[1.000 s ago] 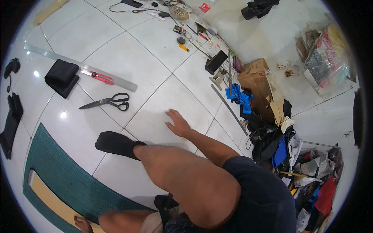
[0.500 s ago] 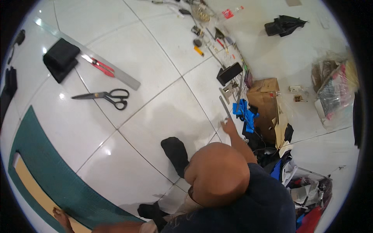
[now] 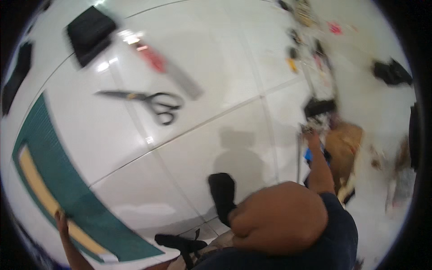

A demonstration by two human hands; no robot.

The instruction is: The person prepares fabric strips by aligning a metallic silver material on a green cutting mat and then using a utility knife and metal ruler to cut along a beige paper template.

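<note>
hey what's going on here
A person on a tiled floor has the left hand on a tan strip lying on a green cutting mat. The right hand is stretched out to the clutter near a cardboard box; blur hides whether it holds anything. Black-handled scissors lie on the tiles, and a red utility knife is on or against a metal ruler.

Tan strip (image 3: 45, 193): one piece, long and narrow.
Near end: we note it whitish.
Place: we find it flat on the green mat (image 3: 74, 189), lengthwise, toward the mat's left edge.
</note>
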